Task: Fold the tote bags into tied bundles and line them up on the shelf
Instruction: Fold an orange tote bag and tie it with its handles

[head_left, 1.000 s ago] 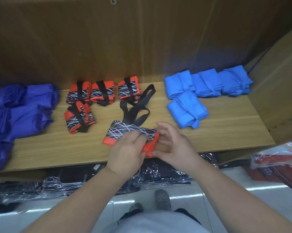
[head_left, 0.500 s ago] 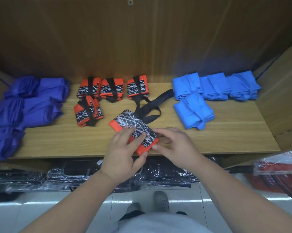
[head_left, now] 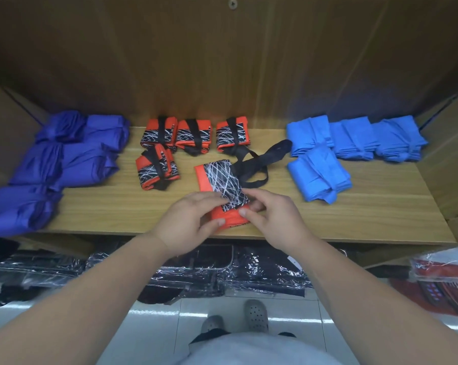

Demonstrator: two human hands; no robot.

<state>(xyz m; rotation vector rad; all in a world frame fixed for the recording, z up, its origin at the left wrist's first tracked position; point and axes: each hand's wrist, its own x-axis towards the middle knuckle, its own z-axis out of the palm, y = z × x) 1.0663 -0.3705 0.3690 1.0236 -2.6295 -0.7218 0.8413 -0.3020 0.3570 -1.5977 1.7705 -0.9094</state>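
Note:
A folded orange tote bag [head_left: 220,181] with a black panel of white lines lies near the front edge of the wooden shelf [head_left: 380,219]. Its black straps [head_left: 254,164] trail loose toward the back right. My left hand [head_left: 188,222] pinches the bag's near left corner, and my right hand [head_left: 272,219] pinches its near right edge. Behind it, several tied orange bundles [head_left: 193,135] sit in a row, with one more [head_left: 156,167] in front of them.
Purple bundles [head_left: 64,164] are piled at the shelf's left end, and blue bundles [head_left: 354,138] sit at the right, one [head_left: 320,175] in front. Wooden side walls close both ends. Plastic-wrapped goods [head_left: 222,275] lie below the shelf, above a tiled floor.
The folded bag has turned from lying crosswise to pointing front to back. Both hands have shifted to grip its near end, and the straps have swung to the right.

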